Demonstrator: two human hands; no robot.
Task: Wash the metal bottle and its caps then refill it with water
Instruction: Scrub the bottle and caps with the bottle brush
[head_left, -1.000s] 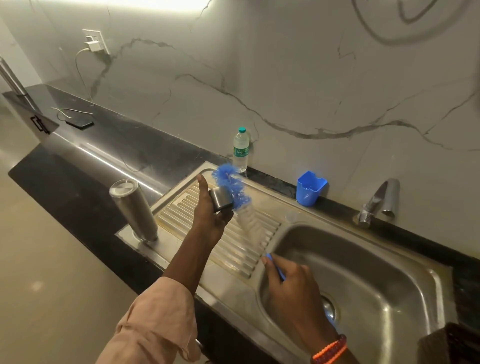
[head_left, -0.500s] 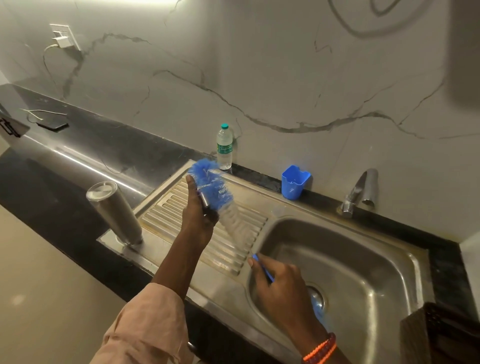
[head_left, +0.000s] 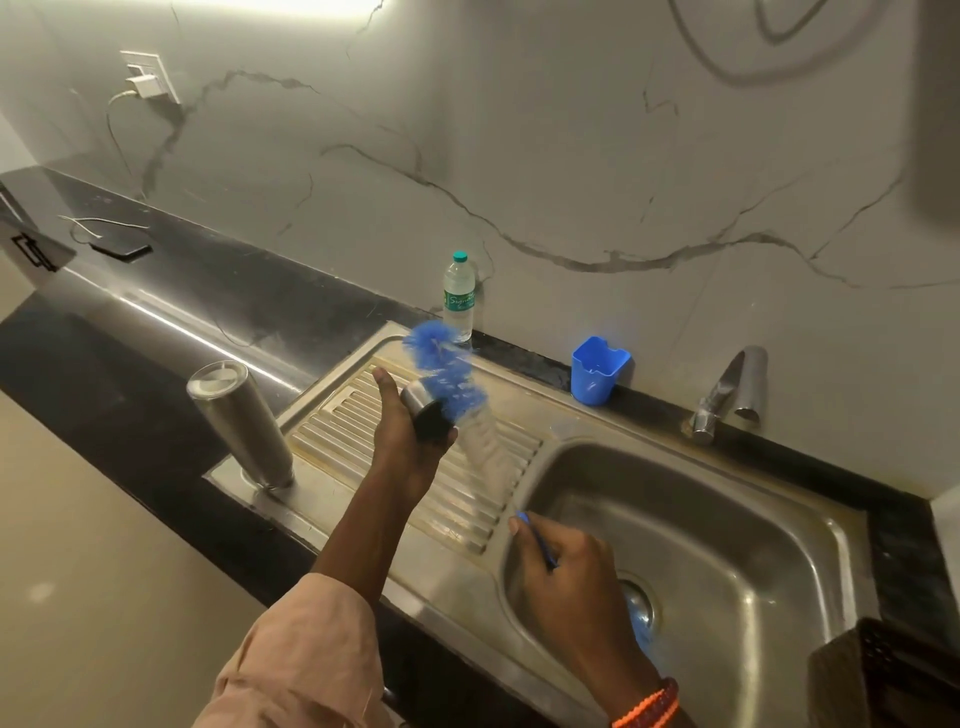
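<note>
Single head-worn wide-angle view, looking forward and steeply down from above the counter edge. Both hands sit close, lower centre. Beyond the left hand's fingers (head_left: 387, 384) rises the marble wall (head_left: 571, 156); the sink (head_left: 779, 571) lies beneath the right hand's fingers (head_left: 524, 527).

The metal bottle (head_left: 240, 423) stands at the drainboard's (head_left: 332, 447) front-left corner. The plastic bottle (head_left: 459, 297) stands at the worktop's (head_left: 218, 291) back edge, left of the cup (head_left: 598, 369) and tap (head_left: 726, 391) behind the sink (head_left: 737, 561).
</note>
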